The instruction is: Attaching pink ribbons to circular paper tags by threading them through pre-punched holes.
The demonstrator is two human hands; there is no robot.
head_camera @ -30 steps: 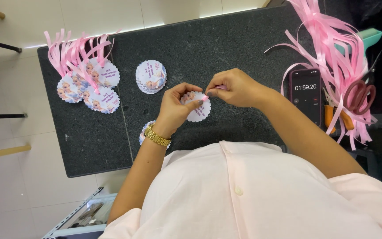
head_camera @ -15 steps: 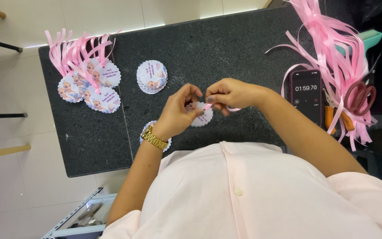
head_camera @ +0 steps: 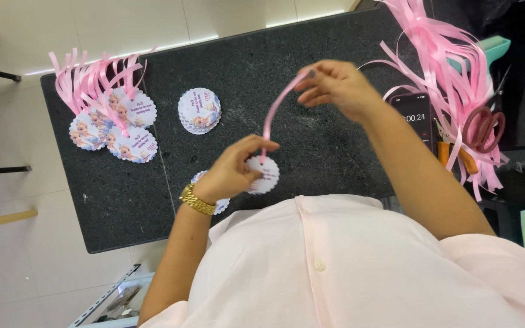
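My left hand point(head_camera: 232, 170) pinches a round scalloped paper tag point(head_camera: 264, 176) above the dark stone table point(head_camera: 123, 200). A pink ribbon point(head_camera: 277, 112) runs up from the tag's hole to my right hand point(head_camera: 335, 88), which grips its far end, raised and to the right. A gold watch sits on my left wrist. Another scalloped tag point(head_camera: 205, 182) lies partly hidden under my left hand.
Finished tags with pink ribbons point(head_camera: 104, 115) lie at the table's left. A stack of plain tags point(head_camera: 199, 110) sits in the middle. A phone point(head_camera: 414, 118), a bunch of loose pink ribbons point(head_camera: 451, 67) and scissors point(head_camera: 484, 127) are at the right.
My right hand has pulled away up and to the right, drawing the pink ribbon through the tag. My left hand has stayed on the tag.
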